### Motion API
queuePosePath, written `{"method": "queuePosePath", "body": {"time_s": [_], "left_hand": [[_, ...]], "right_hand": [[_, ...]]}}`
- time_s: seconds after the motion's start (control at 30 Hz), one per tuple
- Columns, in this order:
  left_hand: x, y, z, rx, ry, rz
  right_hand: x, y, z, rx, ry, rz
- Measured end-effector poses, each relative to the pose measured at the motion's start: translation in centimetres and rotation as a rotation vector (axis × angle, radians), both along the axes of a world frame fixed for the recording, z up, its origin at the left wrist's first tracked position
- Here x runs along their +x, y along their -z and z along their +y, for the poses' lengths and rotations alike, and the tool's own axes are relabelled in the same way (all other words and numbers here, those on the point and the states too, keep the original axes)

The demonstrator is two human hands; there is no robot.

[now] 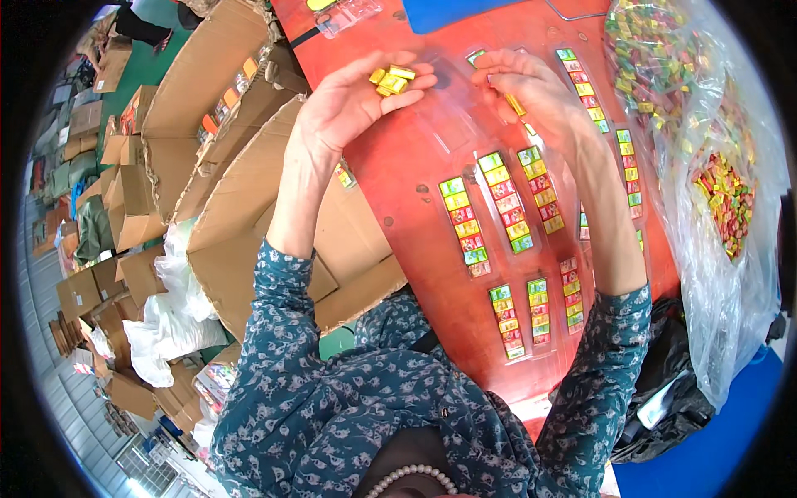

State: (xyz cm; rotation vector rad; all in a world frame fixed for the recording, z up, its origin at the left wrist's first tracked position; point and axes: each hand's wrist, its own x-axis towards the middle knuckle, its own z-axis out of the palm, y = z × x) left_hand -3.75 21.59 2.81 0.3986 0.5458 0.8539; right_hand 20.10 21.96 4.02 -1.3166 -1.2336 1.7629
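- Pieces in yellow wrap (392, 80), small and block-shaped, lying in a loose heap on the upturned fingers of the left hand (357, 100), at the upper middle of the frame.
- Left fingers lightly curled, thumb out to the side; released rather than clenched, cradling the heap from beneath.
- Right hand (540, 98) just right of the upper middle, back turned mostly upward, fingers bent in toward the left hand, a gap between the two.
- Single yellow piece (515, 104) beside the right hand's bent fingers; cannot tell whether gripped, nor what the right fingertips touch.
- Clear plastic tray (452, 133) below the gap between both hands, flat on the red table (398, 191).
- Rows of green, yellow and red pieces (505, 202) in clear holders, side by side from the centre to the right of the frame; three shorter-looking rows (538, 311) nearer the lower middle.
- Further filled rows (628, 173) at the right, beyond the right forearm.
- Large clear bag (706, 307) along the right edge, full of loose coloured pieces (724, 203).
- Black plastic (664, 440) at the lower right, below the bag.
- Open cardboard box (241, 199) left of centre, beside the table; white plastic bags (170, 336) at the lower left.
- Blue sheet-like thing (457, 12) at the top edge.
- Dark flowered sleeves (278, 299) around both arms, pushed up to bare forearms.
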Motion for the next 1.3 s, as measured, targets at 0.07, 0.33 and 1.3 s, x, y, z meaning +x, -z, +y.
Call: {"method": "queuePosePath", "body": {"time_s": [0.07,0.33,1.3], "left_hand": [[0.1,0.0,-0.3,0.108,-0.025,0.19],[2.1,-0.5,-0.7,0.341,-0.081,0.692],[4.4,1.3,3.6,1.005,0.041,1.346]], "right_hand": [[0.1,-0.2,-0.5,0.044,-0.027,-0.008],[0.0,0.6,-0.6,0.23,-0.152,-0.031],[-1.0,4.6,-0.2,0.924,-0.021,-0.578]]}}
